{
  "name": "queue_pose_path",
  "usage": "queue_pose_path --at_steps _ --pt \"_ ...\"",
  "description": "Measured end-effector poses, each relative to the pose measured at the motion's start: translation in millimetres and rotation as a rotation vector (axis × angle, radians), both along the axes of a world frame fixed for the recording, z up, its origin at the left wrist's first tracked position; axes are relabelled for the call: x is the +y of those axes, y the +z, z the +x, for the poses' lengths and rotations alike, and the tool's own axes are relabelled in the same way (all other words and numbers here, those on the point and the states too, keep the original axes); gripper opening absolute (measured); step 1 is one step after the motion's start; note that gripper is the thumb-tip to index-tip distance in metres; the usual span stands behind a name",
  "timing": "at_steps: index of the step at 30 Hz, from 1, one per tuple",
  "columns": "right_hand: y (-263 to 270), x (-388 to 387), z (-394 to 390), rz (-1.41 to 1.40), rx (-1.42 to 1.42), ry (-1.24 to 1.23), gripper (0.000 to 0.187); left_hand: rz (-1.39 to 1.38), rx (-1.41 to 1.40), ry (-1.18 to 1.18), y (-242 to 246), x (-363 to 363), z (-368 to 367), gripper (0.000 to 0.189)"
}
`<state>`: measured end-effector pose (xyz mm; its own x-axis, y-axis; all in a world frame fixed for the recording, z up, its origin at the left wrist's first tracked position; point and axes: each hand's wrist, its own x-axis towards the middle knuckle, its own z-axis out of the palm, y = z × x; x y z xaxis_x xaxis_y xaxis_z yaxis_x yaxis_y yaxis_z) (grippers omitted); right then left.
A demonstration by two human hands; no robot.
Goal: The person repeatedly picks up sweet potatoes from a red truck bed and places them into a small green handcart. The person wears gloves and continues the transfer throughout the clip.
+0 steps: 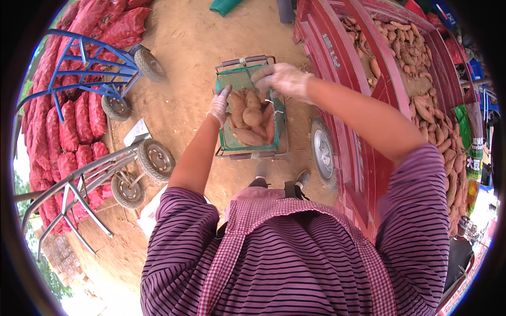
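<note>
A green mesh-lined crate point(233, 147) with dark metal handles stands on the ground before me, with several sweet potatoes point(252, 117) lying in it. My left hand point(222, 103), in a whitish glove with grey fingers, is at the crate's left edge, its fingers pointing up along the green mesh; whether it grips the edge is not plain. My right hand point(278, 79), gloved the same way, is over the crate's upper right corner with its fingers bent and slightly blurred. Nothing shows between those fingers, though their undersides are hidden.
To the right stands a red cart point(379, 67) with a wheel point(323, 148), loaded with loose sweet potatoes point(427, 108). On the left are a blue hand truck point(95, 71), a grey metal hand truck point(91, 166) and stacked red mesh sacks point(69, 126). Green fabric point(224, 5) lies at the top.
</note>
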<state>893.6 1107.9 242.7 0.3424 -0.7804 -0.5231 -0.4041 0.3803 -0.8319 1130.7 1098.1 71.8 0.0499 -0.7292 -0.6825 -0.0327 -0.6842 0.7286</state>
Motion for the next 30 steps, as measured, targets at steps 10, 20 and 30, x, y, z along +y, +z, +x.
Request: queue_pose_path --at_steps 10,20,30 --pt "147 265 -345 -0.51 0.484 -0.687 0.03 -0.225 -0.088 -0.362 42 26 -16 0.047" --pt "-18 431 -397 -0.12 0.97 -0.431 0.065 -1.0 0.204 -0.694 251 58 -309 0.033" --pt "-36 394 -453 -0.198 -0.403 -1.243 0.03 -0.322 0.342 -1.213 256 188 -499 0.049"
